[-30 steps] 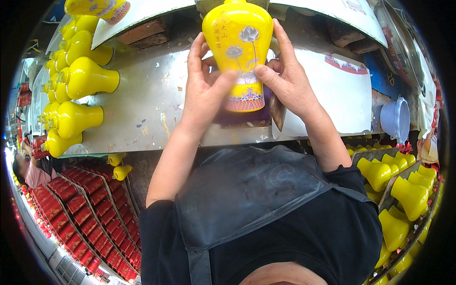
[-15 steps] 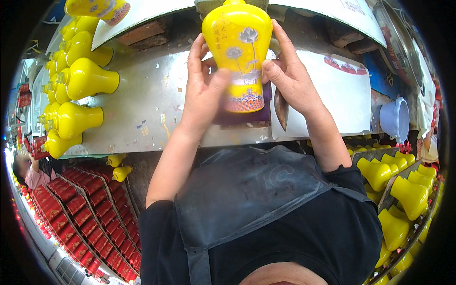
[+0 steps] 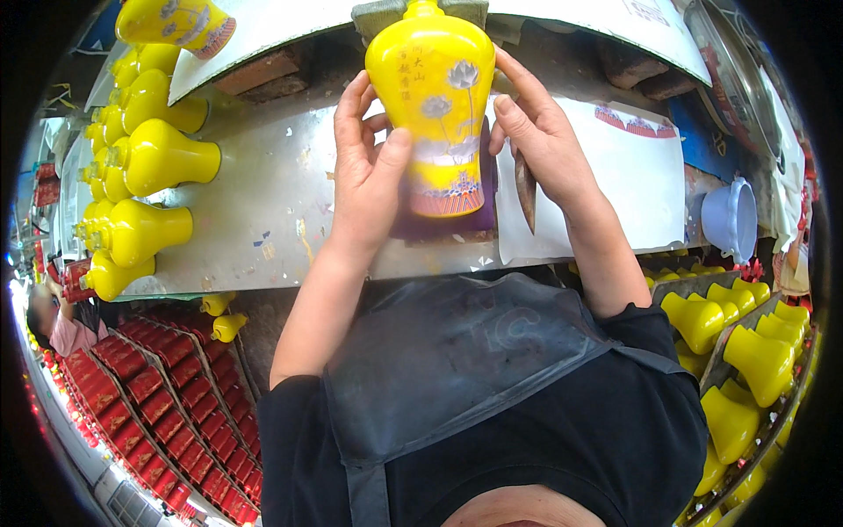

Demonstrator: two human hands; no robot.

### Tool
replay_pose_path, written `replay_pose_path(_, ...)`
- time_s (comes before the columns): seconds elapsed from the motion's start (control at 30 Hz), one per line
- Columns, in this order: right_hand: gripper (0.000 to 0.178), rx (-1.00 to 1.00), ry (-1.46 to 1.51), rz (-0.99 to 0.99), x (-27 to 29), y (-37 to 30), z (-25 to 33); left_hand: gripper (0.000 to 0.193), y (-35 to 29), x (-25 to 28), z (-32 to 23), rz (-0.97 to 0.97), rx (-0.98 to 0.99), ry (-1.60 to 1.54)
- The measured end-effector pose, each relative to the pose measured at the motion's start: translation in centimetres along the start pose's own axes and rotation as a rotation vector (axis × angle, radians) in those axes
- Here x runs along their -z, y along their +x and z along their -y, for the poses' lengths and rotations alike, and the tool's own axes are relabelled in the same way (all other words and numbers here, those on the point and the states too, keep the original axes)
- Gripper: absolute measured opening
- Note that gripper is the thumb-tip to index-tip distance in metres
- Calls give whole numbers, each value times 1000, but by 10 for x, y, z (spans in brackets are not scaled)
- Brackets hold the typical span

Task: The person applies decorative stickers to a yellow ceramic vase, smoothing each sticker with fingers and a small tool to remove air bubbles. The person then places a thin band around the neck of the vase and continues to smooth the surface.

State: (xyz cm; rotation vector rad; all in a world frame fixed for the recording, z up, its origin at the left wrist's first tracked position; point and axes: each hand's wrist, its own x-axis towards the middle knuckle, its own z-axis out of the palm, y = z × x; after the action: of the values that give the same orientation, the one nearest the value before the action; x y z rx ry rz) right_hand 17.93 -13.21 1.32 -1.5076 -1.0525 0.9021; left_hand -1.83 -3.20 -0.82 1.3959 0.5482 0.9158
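Observation:
A glossy yellow bottle (image 3: 430, 97) with grey lotus flowers and a patterned band round its foot lies in front of me, neck away. The neck end is by a grey padded rest (image 3: 369, 16), and a purple cloth (image 3: 443, 227) shows under the foot. My left hand (image 3: 369, 171) is curled along the bottle's left side, thumb beside its lower part. Fingers of my right hand (image 3: 543, 136) reach the bottle's right shoulder, its thumb lifted off the surface. A brown pointed flat tool (image 3: 524, 195) sticks out beneath my right palm, apparently tucked in the fingers.
Plain yellow bottles (image 3: 171, 158) lie in rows at left, with a decorated bottle (image 3: 180, 22) behind them. On the right are a white sheet (image 3: 606, 193) with a printed strip, a lilac bucket (image 3: 731, 221) and racked yellow bottles (image 3: 760, 364). Red boxes (image 3: 162, 386) fill the lower left.
The bottle has shifted slightly left and toward me. My right thumb has come away from the bottle's edge, and more of the brown tool shows. My left hand has moved slightly left.

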Motion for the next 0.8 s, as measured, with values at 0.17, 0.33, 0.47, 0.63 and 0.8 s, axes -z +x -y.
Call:
replay_pose_path(0.17, 71, 95, -54, -42, -4, 2, 1, 80, 3, -2, -8, -5, 32, 7)
replay_pose_path(0.33, 74, 132, -130, -69, -8, 5, 5, 88, 6, -3, -12, -15, 66, 70)
replay_pose_path(0.47, 74, 58, -3, -29, -2, 4, 11, 91, 10, -3, -13, -53, 17, 143)
replay_pose_path(0.63, 73, 139, -169, -84, -5, 6, 16, 95, 14, -5, -20, -24, 61, 179)
replay_pose_path(0.8, 66, 192, -199, -140, 2, 12, 28, 95, 18, -4, -18, -35, 9, 211)
